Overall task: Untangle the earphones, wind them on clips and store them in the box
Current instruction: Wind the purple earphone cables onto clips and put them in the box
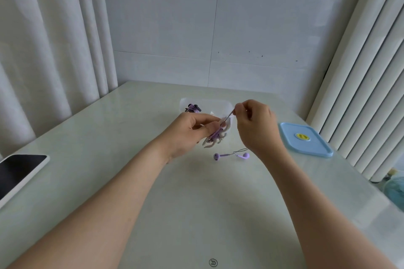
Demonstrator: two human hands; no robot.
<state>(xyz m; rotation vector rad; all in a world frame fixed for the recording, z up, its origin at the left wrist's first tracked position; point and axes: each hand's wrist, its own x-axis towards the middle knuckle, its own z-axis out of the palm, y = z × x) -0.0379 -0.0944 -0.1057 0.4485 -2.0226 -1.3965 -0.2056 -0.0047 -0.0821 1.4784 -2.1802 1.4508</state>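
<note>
hands meet above the middle of the pale table (109,137), just in front of the clear box (227,106). i see my left hand (190,131) closed around a whitish clip (218,140) with curling prongs, thumb pressed on top, purple cable (215,134) already wrapped round its middle. my right hand (254,124) sits just to the right and a little higher, thumb and forefinger pinched shut on a thin stretch of the same cable, which runs taut down to the clip. below the hands the two purple earbuds (231,156) lie on the table near my right wrist, their thin leads trailing up toward that hand. the box stands open behind my hands; inside, at its left end, i can make out another purple bundle on a dark clip (193,108), though it is too small to read in detail. a blue lid (306,140) with a yellow sticker lies flat on the table to the right, well apart from the box. a tablet (19,174) with a dark screen rests at the left edge
</note>
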